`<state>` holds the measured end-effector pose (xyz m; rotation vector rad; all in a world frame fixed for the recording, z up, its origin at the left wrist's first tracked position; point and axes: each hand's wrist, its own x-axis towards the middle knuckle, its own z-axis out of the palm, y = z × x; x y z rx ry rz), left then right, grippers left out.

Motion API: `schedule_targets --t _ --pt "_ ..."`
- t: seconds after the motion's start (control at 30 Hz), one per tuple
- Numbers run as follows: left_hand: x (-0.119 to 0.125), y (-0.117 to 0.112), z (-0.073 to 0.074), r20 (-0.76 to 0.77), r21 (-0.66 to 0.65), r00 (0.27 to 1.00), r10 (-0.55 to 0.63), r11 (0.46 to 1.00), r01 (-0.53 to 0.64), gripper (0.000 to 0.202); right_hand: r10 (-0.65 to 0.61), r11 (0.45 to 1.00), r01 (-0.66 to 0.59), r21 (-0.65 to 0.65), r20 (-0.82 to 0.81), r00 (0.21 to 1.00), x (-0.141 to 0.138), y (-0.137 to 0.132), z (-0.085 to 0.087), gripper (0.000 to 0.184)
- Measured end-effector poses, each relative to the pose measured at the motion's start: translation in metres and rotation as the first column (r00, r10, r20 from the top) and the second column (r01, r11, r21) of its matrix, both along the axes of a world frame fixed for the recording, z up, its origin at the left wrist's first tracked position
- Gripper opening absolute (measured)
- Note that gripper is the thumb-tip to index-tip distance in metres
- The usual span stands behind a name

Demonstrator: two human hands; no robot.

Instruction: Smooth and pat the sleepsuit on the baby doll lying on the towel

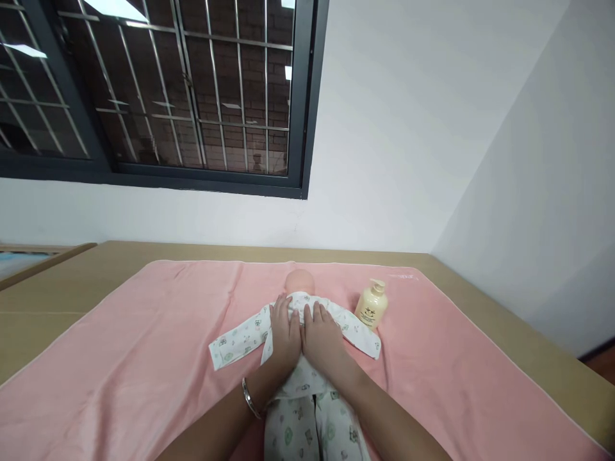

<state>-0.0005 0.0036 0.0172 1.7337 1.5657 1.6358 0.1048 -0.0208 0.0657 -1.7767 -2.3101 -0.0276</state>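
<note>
A baby doll (pixel 300 282) in a white printed top and trousers (pixel 291 426) lies stretched out on a pink blanket (pixel 158 358), its head toward the wall. Its sleeves spread out to both sides. My left hand (pixel 287 333) rests flat on the upper part of the top, fingers extended. Beside it, my right hand (pixel 321 336) lies flat on the same part, the two hands nearly touching at the thumbs. Neither hand grips anything. A cream pump bottle (pixel 371 306) stands by the doll's sleeve, right of my right hand.
The blanket covers a wooden tabletop (pixel 62 314) that meets the white wall (pixel 384 160). A dark-framed window with metal bars (pixel 211 96) is above at the left. A wooden rail (pixel 52 261) edges the far left, and a side wall (pixel 557 211) rises at the right.
</note>
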Motion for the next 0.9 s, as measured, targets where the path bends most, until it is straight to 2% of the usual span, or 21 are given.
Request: schedule_targets --t 0.1,0.17,0.23,0.3,0.4,0.47,0.6,0.7,0.9 --pt "-0.005 0.009 0.015 -0.152 -0.109 0.987 -0.051 0.993 0.034 0.034 0.103 0.994 -0.104 -0.031 -0.032 0.994 0.007 -0.004 0.014 0.042" --pt "-0.007 0.012 0.022 -0.265 -0.155 0.963 -0.040 0.988 -0.001 0.032 0.097 0.992 -0.108 -0.071 -0.138 0.986 0.014 0.002 0.023 0.037" --pt "-0.008 0.011 0.024 -0.386 -0.172 0.923 0.013 0.981 -0.086 0.034 0.039 0.995 -0.056 -0.079 -0.204 0.978 0.021 0.014 0.027 0.039" --pt "-0.008 0.006 0.022 -0.488 -0.174 0.872 0.042 0.974 -0.145 0.035 -0.024 0.998 0.011 -0.067 -0.199 0.980 0.026 0.028 0.026 0.037" --pt "-0.008 -0.001 0.019 -0.581 -0.142 0.813 0.034 0.980 -0.142 0.034 -0.081 0.994 0.070 -0.079 -0.145 0.986 0.028 0.044 0.020 0.041" --pt "-0.011 0.001 0.018 -0.609 -0.135 0.794 -0.004 0.986 -0.098 0.034 -0.089 0.994 0.080 -0.079 -0.117 0.989 0.024 0.047 0.017 0.044" --pt "-0.024 0.018 0.020 -0.581 -0.219 0.807 -0.108 0.975 -0.027 0.036 -0.078 0.997 0.076 -0.034 -0.056 0.995 0.007 0.033 0.013 0.039" --pt "-0.028 0.022 0.021 -0.576 -0.228 0.812 -0.094 0.973 -0.049 0.037 -0.097 0.995 0.096 -0.022 -0.032 0.995 -0.004 0.028 0.012 0.036" --pt "-0.016 0.006 0.018 -0.596 -0.140 0.802 -0.039 0.989 -0.056 0.032 -0.150 0.986 0.147 -0.080 -0.035 0.988 0.002 0.044 0.018 0.044"
